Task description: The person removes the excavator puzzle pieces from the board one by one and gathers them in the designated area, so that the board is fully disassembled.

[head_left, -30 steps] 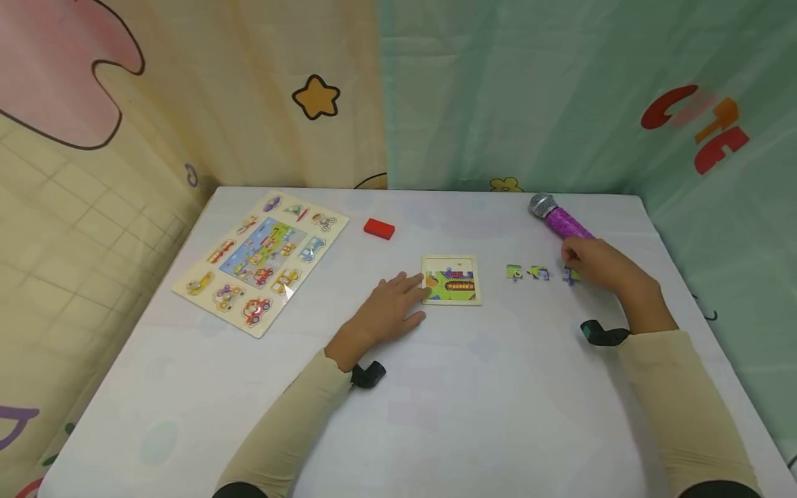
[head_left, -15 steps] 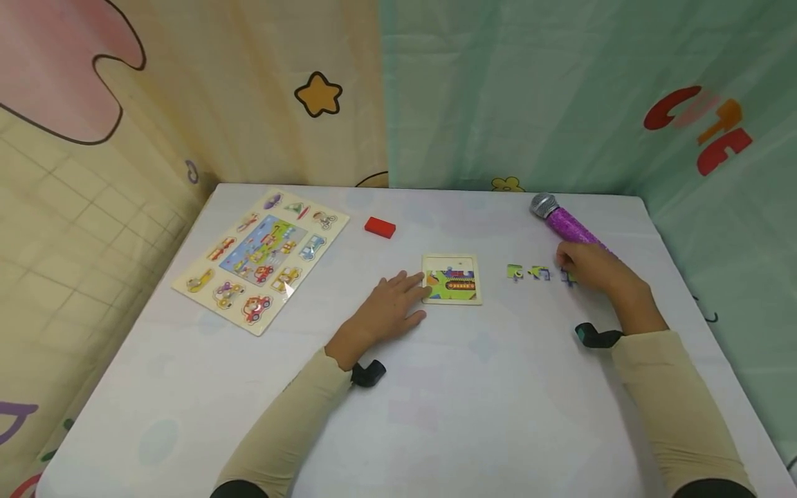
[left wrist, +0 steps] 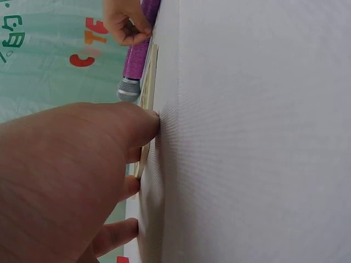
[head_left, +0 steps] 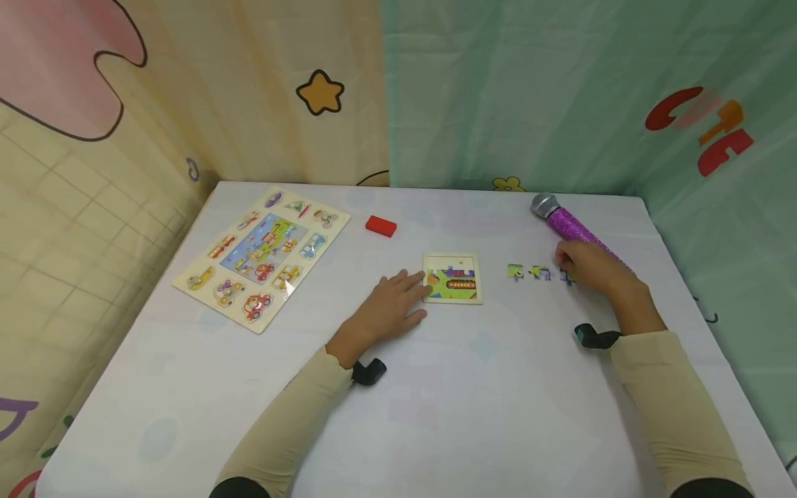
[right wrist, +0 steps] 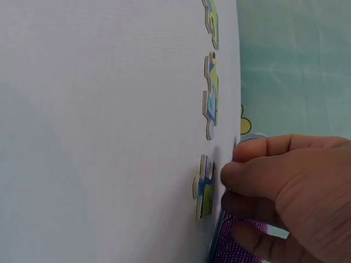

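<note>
My left hand [head_left: 386, 308] lies with spread, fairly straight fingers, its fingertips at the left edge of a small framed jigsaw puzzle [head_left: 453, 260] showing a colourful vehicle picture. Out to the right, three loose jigsaw pieces form a row: a green one [head_left: 515, 271], a middle one [head_left: 539, 272] and a blue-and-green one [right wrist: 205, 192]. Beside the last piece, my right hand [head_left: 594, 266] has curled fingers, thumb against the forefinger. In the right wrist view a thin gap shows between thumb and piece, and nothing is seen between the fingers.
A purple glittery microphone [head_left: 575, 227] lies just behind the right hand, which overlaps it in the head view. A red block [head_left: 380, 225] sits behind the framed puzzle. A large picture puzzle board [head_left: 261, 322] lies at the left. Curtains [head_left: 498, 104] stand behind the table [head_left: 473, 415].
My right hand has shifted slightly left, and the blue-and-green piece has moved a little left and straightened into line. The left hand has stayed in place.
</note>
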{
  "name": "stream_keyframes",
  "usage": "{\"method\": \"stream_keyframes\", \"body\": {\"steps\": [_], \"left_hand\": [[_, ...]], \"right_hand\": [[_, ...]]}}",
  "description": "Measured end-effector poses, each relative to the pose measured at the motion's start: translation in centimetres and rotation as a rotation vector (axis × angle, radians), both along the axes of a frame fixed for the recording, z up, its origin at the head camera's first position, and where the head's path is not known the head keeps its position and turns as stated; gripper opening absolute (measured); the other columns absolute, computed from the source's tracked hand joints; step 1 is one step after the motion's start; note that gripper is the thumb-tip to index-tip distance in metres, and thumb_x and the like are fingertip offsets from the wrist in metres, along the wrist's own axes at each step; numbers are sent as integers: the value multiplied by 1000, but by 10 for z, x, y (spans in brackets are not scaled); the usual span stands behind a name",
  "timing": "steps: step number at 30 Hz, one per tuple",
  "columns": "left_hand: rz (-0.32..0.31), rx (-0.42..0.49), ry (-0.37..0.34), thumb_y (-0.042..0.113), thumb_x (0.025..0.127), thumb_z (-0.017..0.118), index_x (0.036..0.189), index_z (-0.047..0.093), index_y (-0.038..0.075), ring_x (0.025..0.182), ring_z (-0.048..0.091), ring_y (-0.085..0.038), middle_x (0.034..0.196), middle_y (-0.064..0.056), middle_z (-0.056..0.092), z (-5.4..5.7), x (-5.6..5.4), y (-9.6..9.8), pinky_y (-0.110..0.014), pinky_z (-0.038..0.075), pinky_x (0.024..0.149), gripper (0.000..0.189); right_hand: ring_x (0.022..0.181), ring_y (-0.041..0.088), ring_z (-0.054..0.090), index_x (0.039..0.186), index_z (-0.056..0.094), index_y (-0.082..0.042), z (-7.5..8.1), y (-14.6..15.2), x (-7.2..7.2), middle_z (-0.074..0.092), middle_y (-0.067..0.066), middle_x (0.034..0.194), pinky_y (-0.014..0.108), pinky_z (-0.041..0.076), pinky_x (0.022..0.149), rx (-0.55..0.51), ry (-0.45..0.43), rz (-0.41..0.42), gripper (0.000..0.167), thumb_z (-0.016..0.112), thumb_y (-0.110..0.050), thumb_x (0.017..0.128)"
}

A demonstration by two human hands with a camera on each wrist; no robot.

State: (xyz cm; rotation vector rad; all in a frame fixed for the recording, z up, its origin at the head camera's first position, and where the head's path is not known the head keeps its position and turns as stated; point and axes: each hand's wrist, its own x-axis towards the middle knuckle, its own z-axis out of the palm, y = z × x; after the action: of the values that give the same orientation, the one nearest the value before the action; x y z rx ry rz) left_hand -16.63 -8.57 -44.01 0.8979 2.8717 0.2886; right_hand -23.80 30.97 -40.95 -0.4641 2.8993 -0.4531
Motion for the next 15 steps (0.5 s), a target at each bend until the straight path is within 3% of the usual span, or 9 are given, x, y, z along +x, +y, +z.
{"method": "stream_keyframes", "body": {"steps": [3, 7, 12, 15], "left_hand": [[1, -7, 5, 38, 103, 59, 151, 50, 19, 148, 29, -32, 162, -5, 35, 1, -1, 0, -56, 28, 114, 52], [9, -11, -2, 38, 103, 59, 151, 50, 20, 148, 30, -32, 162, -5, 35, 1, -2, 1, -56, 28, 114, 53], [22, -9, -28, 39, 103, 59, 151, 50, 20, 149, 28, -31, 162, -4, 34, 0, -2, 3, -56, 27, 115, 52], [18, -18, -25, 39, 103, 57, 151, 50, 21, 149, 28, -31, 162, -3, 33, -1, -2, 3, -56, 27, 115, 52]], "right_hand": [[91, 32, 56, 105, 62, 2, 2, -16, 0, 61, 15, 97, 50, 50, 82, -51, 60, 5, 7, 62, 0, 98], [101, 33, 59, 112, 65, 2, 6, -59, -1, 63, 15, 106, 51, 51, 88, -147, 89, 59, 15, 63, -3, 98], [96, 28, 59, 118, 67, 0, 2, -124, 0, 62, 12, 106, 45, 51, 85, -222, 1, 199, 21, 63, -10, 100], [89, 24, 56, 120, 69, -2, -4, -155, -2, 59, 11, 104, 40, 51, 81, -210, -71, 248, 23, 64, -12, 99]]}}
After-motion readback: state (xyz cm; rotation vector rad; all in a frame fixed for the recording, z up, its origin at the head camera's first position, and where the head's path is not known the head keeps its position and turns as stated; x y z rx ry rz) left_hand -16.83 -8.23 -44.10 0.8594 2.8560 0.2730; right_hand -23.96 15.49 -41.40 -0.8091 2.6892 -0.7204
